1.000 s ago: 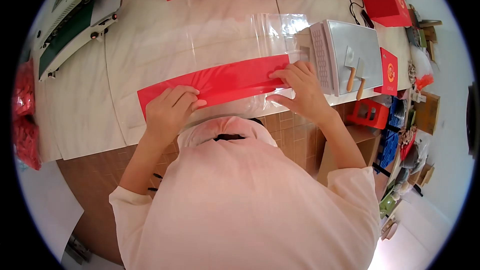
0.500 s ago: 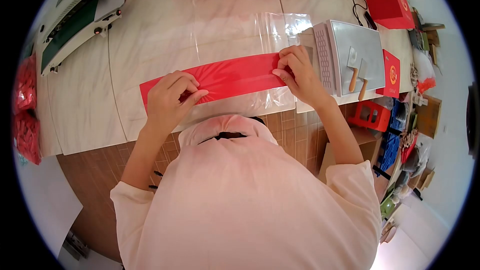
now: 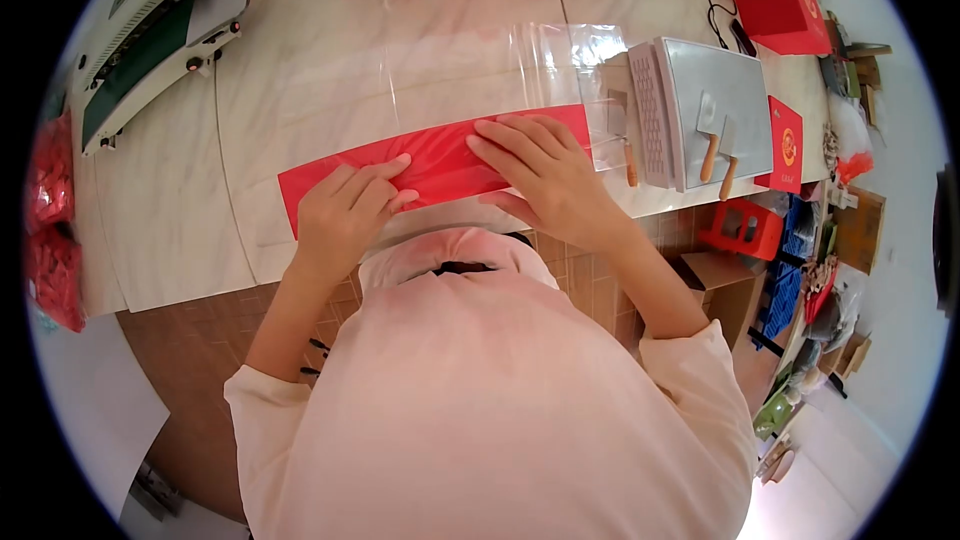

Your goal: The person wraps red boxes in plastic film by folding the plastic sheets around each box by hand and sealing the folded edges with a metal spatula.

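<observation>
A long red strip (image 3: 440,162) lies across the near side of the marble-patterned table, wrinkled between my hands. Clear plastic film (image 3: 450,65) spreads on the tabletop beyond it and under it. Near the strip's left end, my left hand (image 3: 350,205) rests on the red surface with thumb and fingers apart. My right hand (image 3: 548,175) lies over the right half of the strip, its fingers stretched out towards the left and its thumb at the near edge. Neither hand is closed round anything.
Right of the strip, a wooden-handled scraper (image 3: 631,162) lies beside a metal-topped stack (image 3: 720,90) bearing two more. Red boxes (image 3: 776,2) stand at the back right. A green-bedded machine (image 3: 140,75) occupies the back left. A red stool (image 3: 742,228) stands below the right edge.
My right hand has moved left from the strip's right end, and its fingers have straightened from a pinch. My left hand's fingers have spread slightly, staying near the same place.
</observation>
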Demonstrator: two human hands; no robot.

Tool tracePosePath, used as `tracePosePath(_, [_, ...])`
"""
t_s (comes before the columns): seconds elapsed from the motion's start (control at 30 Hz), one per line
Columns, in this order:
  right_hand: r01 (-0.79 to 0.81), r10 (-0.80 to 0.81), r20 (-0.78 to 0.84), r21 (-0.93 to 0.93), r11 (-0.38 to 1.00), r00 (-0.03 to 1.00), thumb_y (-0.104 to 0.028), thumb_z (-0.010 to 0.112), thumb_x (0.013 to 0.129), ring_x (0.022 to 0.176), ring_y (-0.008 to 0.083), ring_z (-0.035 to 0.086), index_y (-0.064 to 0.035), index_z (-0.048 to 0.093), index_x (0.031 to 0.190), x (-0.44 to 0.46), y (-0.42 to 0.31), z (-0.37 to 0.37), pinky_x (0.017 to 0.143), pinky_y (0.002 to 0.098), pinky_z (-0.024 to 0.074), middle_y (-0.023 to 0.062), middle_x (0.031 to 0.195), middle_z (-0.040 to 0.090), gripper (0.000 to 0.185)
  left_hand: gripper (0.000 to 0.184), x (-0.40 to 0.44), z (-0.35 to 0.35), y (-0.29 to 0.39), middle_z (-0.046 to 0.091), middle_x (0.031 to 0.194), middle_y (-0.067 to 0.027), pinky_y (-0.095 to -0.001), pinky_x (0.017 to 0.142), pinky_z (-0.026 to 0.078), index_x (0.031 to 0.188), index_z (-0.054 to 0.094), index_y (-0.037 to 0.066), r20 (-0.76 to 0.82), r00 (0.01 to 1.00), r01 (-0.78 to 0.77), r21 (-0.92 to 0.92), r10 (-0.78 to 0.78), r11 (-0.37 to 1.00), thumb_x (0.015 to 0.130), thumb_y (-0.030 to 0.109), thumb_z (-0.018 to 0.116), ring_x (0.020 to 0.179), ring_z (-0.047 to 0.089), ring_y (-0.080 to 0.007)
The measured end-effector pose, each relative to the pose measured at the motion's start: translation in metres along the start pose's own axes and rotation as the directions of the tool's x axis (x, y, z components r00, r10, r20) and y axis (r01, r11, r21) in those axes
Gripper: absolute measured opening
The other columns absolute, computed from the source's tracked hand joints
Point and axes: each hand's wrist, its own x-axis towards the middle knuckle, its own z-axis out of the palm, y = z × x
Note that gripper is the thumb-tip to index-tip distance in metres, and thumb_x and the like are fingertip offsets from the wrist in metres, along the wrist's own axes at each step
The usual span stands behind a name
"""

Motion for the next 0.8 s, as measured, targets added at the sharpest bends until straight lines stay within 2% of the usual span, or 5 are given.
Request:
tracePosePath(0.23, [0.005, -0.001, -0.039, 0.097, 0.995, 0.999, -0.014, 0.074, 0.071, 0.107, 0.0255, 0.053, -0.007, 0.063, 0.102, 0.002, 0.0, 0.008, 0.092, 0.0413, 0.0413, 0.0064, 0.118, 0.057, 0.033, 0.028, 0.0, 0.0, 0.001, 0.071, 0.098, -0.0008, -0.0318, 0.069, 0.047, 0.073, 0.054, 0.007, -0.045, 0.994, -0.091, 0.1, 0.096, 0.991, 0.07, 0.02, 0.079, 0.077, 0.06, -0.0189])
tracePosePath(0.47, [0.091, -0.086, -0.105, 0.042, 0.995, 0.991, -0.013, 0.07, 0.075, 0.095, 0.0212, 0.059, -0.0078, 0.06, 0.085, -0.002, 0.004, 0.016, 0.085, 0.0386, 0.0453, 0.0033, 0.102, 0.064, 0.015, 0.024, -0.008, 0.0, 0.001, 0.071, 0.096, -0.0023, -0.0321, 0.065, 0.049, 0.082, 0.061, 0.006, -0.073, 0.981, -0.175, 0.063, 0.18, 0.983, 0.072, 0.019, 0.078, 0.082, 0.065, -0.0193])
tracePosePath(0.57, [0.13, -0.127, -0.109, 0.021, 0.991, 0.986, -0.012, 0.067, 0.078, 0.092, 0.0209, 0.06, -0.0072, 0.06, 0.085, -0.004, 0.005, 0.018, 0.083, 0.0372, 0.0467, 0.0034, 0.1, 0.065, 0.011, 0.024, -0.008, -0.002, 0.005, 0.069, 0.088, -0.0028, -0.0335, 0.062, 0.048, 0.087, 0.064, 0.006, -0.068, 0.989, -0.129, 0.044, 0.131, 0.991, 0.072, 0.017, 0.078, 0.073, 0.063, -0.0206])
tracePosePath(0.63, [0.134, -0.131, -0.113, 0.015, 0.991, 0.985, -0.011, 0.066, 0.08, 0.092, 0.0207, 0.06, -0.0067, 0.06, 0.084, -0.003, 0.006, 0.018, 0.083, 0.0363, 0.0472, 0.0034, 0.1, 0.065, 0.009, 0.022, 0.001, -0.009, 0.009, 0.066, 0.081, -0.0028, -0.0325, 0.06, 0.047, 0.085, 0.064, 0.006, 0.039, 0.999, -0.031, 0.026, 0.03, 0.999, 0.071, 0.016, 0.078, 0.067, 0.059, -0.021])
tracePosePath(0.8, [0.136, -0.128, -0.186, 0.03, 0.99, 0.974, -0.012, 0.068, 0.08, 0.087, 0.0201, 0.06, -0.0049, 0.059, 0.084, 0.0, 0.006, 0.021, 0.079, 0.0344, 0.0474, 0.0047, 0.093, 0.064, 0.012, 0.021, 0.017, -0.012, 0.012, 0.062, 0.08, -0.0044, -0.0316, 0.057, 0.045, 0.08, 0.064, 0.005, 0.043, 0.999, 0.008, -0.067, -0.005, 0.998, 0.069, 0.016, 0.079, 0.064, 0.056, -0.0219])
